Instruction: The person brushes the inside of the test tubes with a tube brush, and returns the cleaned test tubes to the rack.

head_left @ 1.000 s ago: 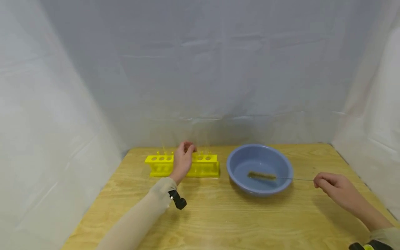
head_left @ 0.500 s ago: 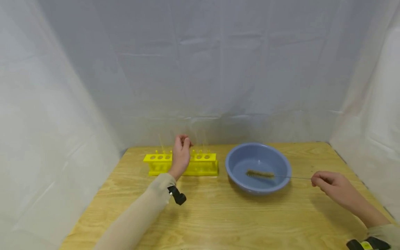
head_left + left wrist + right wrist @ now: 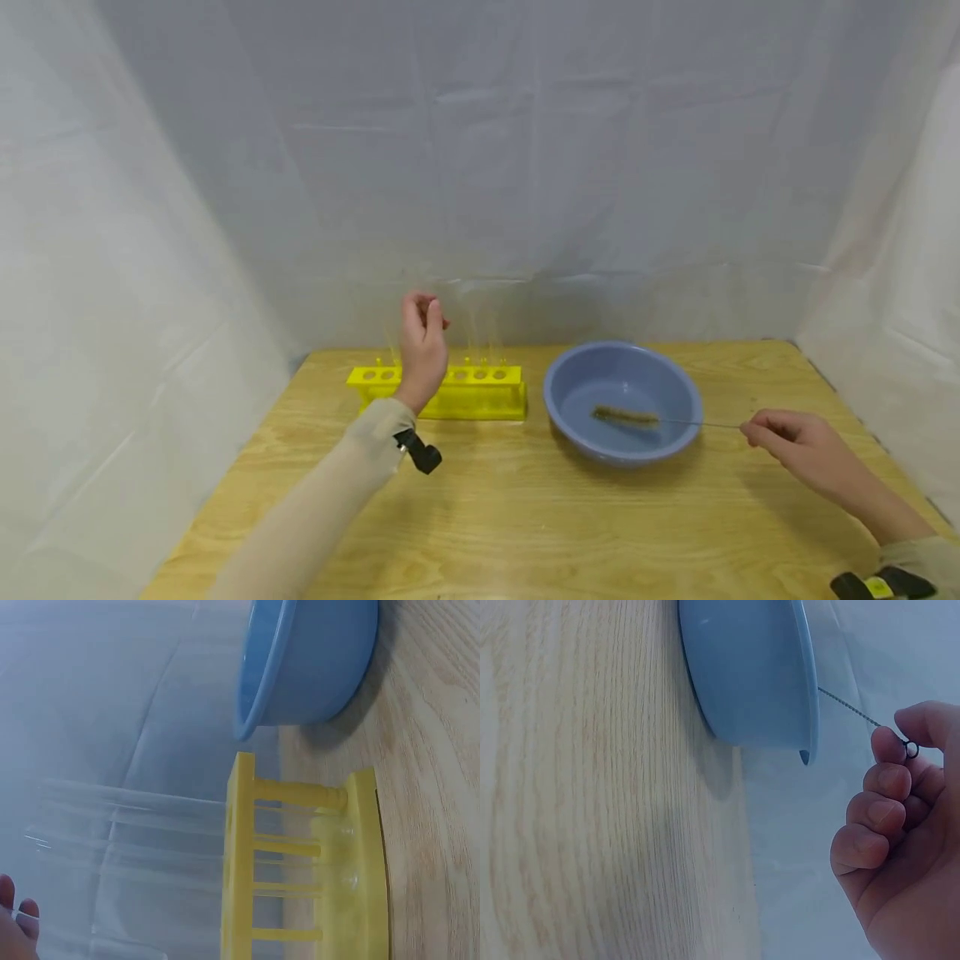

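My left hand (image 3: 424,350) is raised over the yellow test tube rack (image 3: 480,402), its fingers and thumb pinching a clear test tube (image 3: 124,948). Only part of that tube shows, faintly, at the bottom of the left wrist view. Several other clear test tubes (image 3: 150,817) stand upright in the rack. My right hand (image 3: 813,454) pinches the looped end of a test tube brush's twisted wire. The brush (image 3: 626,417) reaches over the rim of the blue basin (image 3: 622,456), with its brown bristles inside the basin.
A wooden table (image 3: 525,517) bears the rack on the left and the basin right of it. White sheeting (image 3: 480,183) hangs behind the table and along both sides.
My left hand has risen from the rack and shifted slightly left, with the test tube in its fingers. The right hand and brush have hardly moved.
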`<state>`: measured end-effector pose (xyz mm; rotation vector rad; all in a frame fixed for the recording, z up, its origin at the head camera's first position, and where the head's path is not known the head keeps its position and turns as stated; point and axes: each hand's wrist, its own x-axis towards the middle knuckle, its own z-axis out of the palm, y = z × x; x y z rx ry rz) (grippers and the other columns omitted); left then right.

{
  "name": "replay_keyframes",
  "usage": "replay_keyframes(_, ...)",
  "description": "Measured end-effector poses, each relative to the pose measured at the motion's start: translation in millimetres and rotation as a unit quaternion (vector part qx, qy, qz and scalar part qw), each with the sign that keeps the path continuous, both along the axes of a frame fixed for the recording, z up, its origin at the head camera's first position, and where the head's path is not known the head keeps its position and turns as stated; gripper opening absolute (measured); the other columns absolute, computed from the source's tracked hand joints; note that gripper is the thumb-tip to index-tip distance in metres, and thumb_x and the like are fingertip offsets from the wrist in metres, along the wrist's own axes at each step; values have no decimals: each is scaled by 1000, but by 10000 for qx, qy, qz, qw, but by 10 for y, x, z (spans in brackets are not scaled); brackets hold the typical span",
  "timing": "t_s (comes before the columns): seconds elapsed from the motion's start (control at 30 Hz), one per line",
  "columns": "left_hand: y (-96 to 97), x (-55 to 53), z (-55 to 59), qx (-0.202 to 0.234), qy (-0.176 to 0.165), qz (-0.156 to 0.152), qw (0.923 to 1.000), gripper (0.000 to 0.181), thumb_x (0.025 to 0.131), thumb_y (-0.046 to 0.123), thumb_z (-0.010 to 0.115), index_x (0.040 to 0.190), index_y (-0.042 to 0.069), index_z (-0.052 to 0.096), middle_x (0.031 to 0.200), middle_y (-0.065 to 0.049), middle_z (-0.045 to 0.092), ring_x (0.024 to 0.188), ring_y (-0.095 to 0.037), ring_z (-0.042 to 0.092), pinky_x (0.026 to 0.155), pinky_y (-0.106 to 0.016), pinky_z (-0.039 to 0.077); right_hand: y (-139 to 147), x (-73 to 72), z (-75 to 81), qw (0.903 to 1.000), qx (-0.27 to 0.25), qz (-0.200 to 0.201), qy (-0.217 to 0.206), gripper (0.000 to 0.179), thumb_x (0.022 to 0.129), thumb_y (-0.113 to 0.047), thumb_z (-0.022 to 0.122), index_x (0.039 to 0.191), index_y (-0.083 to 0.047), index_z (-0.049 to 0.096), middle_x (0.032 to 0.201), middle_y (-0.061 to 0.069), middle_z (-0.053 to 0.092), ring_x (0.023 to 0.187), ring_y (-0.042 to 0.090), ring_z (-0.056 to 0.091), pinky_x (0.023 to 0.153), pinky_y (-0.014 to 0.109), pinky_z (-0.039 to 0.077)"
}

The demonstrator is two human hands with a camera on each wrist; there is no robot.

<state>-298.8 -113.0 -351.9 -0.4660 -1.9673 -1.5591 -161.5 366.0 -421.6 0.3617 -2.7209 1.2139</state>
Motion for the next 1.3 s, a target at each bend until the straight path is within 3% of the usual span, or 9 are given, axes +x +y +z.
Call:
replay_keyframes(0.17,-5,112,59,-118,51,-91,9999,21,110,21,40,117,3,47,91,-19,49,78,-25,50,73,-32,44,-15,-11,12,10000,84,-49,18,24,105,-22,53,87,-12,66,60,-5,42,50,12,36,47,31,33)
replay_keyframes(0.3,49,318,158,-356,-83,-207,9991,18,109,11,40,117,-1,48,85,-21,46,69,-26,43,67,-30,38,-25,-15,21,9999,149,-72,50,25,105,-23,53,86,-13,65,61,-5,42,50,12,37,47,30,33)
replay_keyframes(0.43,97,410,131,-703,-15,-391,9968,17,108,12,42,116,0,50,81,-12,43,66,-19,36,67,-29,33,-23,2,28,9998,159,-73,91,24,105,-23,53,86,-15,64,60,-6,41,49,12,36,47,30,33)
replay_keyframes(0.53,111,411,40,-1086,-21,-655,9919,18,108,17,44,117,5,53,83,-8,49,68,-19,41,67,-30,37,-42,9,48,9997,152,-61,155,23,105,-22,54,85,-16,64,59,-6,40,49,11,35,46,30,33)
replay_keyframes(0.67,162,490,-23,-1598,-77,-1069,9813,15,107,18,48,117,10,56,86,-5,57,70,-19,51,66,-30,44,-66,-1,61,9997,132,-55,185,23,105,-23,54,85,-15,65,58,-6,39,48,11,34,46,30,33)
replay_keyframes(0.8,207,550,-103,-2038,-223,-1330,9697,13,106,20,51,116,14,58,78,-2,54,64,-18,48,62,-29,42,-71,-10,41,9998,125,-66,156,25,105,-24,54,86,-12,66,59,-6,39,49,12,35,47,30,33)
replay_keyframes(0.9,236,586,-171,-2425,-533,-1414,9583,13,105,21,52,116,17,59,74,1,50,60,-15,44,60,-28,41,-66,-10,25,9998,124,-89,158,25,105,-24,54,87,-11,66,59,-6,40,48,12,35,47,30,33)
replay_keyframes(1.03,280,616,-257,-2917,-865,-1448,9415,14,104,21,53,115,19,62,70,3,48,57,-9,40,60,-27,42,-57,-8,27,9997,133,-155,135,26,105,-25,53,89,-10,67,59,-4,41,49,12,35,47,31,33)
replay_keyframes(1.3,400,604,-374,-3909,-787,-1119,9102,16,99,24,55,112,20,64,61,8,43,51,-4,34,52,-23,32,-45,-31,53,9993,285,-196,114,28,106,-27,51,99,-9,71,70,-1,54,55,12,38,51,31,34)
